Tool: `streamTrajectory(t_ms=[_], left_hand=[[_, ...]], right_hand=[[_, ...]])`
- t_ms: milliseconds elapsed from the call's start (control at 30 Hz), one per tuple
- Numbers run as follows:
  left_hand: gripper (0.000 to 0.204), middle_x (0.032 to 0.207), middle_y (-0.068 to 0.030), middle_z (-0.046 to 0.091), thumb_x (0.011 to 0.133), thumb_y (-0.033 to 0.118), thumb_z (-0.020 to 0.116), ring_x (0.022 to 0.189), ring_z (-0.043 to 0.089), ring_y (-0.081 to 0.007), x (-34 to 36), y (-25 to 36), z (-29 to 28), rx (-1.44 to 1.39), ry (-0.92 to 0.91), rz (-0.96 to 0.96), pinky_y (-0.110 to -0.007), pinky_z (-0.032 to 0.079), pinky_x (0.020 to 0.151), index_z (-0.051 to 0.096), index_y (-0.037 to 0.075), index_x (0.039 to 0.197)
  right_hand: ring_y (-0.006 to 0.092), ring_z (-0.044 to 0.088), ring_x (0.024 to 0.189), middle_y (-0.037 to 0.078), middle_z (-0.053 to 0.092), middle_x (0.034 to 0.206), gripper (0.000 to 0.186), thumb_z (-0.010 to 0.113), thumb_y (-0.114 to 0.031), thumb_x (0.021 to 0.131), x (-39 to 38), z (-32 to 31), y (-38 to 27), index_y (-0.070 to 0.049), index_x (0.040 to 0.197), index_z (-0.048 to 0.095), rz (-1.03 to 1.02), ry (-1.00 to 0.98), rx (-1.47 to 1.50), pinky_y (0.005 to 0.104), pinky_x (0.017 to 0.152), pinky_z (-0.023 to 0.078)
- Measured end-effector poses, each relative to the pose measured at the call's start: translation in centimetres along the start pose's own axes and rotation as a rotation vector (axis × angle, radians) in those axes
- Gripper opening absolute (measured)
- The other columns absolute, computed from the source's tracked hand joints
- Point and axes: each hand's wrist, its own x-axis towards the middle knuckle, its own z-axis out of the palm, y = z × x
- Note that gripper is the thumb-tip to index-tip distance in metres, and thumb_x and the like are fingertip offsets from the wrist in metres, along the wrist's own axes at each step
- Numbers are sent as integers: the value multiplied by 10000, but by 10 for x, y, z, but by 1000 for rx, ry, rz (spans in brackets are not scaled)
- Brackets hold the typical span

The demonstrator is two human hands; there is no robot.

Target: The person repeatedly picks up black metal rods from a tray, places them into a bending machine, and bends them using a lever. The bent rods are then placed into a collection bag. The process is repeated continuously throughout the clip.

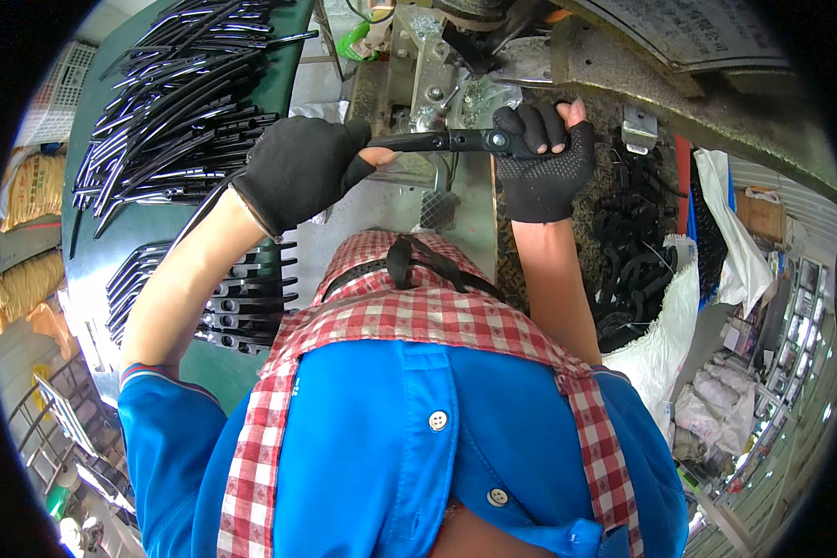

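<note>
Both my hands, in black fingerless gloves, hold a long black jointed piece (423, 141) over the steel machine bed. My left hand (302, 172) is closed round its left part; a thin black length runs down-left beside that wrist. My right hand (544, 167) has its fingers curled round the right end, near a silver rivet. Just behind the piece is a metal fixture (434, 95) with a small lever. A textured metal plate (434, 209) lies below it.
A green table (98, 232) at left bears many black rods (186, 74) and lower rows of black pieces (246, 288). At right, a white woven sack (656, 358) stands by piled black parts (632, 242). A machine housing (707, 46) overhangs the upper right.
</note>
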Motion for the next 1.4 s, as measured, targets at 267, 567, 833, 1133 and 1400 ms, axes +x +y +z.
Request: streamTrajectory(t_ms=[267,567,833,1133,1400], left_hand=[[402,550,-154,543,911,454,493,538,581,-351,21,-16,-12,86,206,76,-433,441,489,567,76,795],[408,612,-173,580,920,447,483,609,596,-364,42,-31,-18,85,77,95,-449,458,556,609,62,873],[493,679,-186,611,936,480,420,697,614,-376,48,-31,-28,-25,-67,40,-467,477,632,651,54,845],[551,660,-215,591,942,503,400,651,608,-388,52,-42,-6,124,98,128,-428,482,611,658,26,846],[532,712,-205,626,930,516,404,704,634,-382,56,-44,-8,161,-41,83,-462,491,651,661,59,844]], right_hand=[[152,497,739,11,504,750,54,582,-174,886,18,0,3,-124,906,579,-155,264,-357,322,770,436],[83,422,569,-19,431,660,105,618,-138,859,21,-39,-5,-109,842,519,-46,319,-686,259,525,363],[86,338,442,-44,359,530,193,643,-210,847,22,-38,8,-155,734,498,-17,363,-481,249,477,282],[78,282,360,-61,319,474,210,646,-261,835,21,-29,8,-150,738,496,36,419,-600,242,393,214],[69,261,354,-60,332,480,121,634,-250,844,22,-27,24,-153,821,565,3,561,-627,236,377,192]])
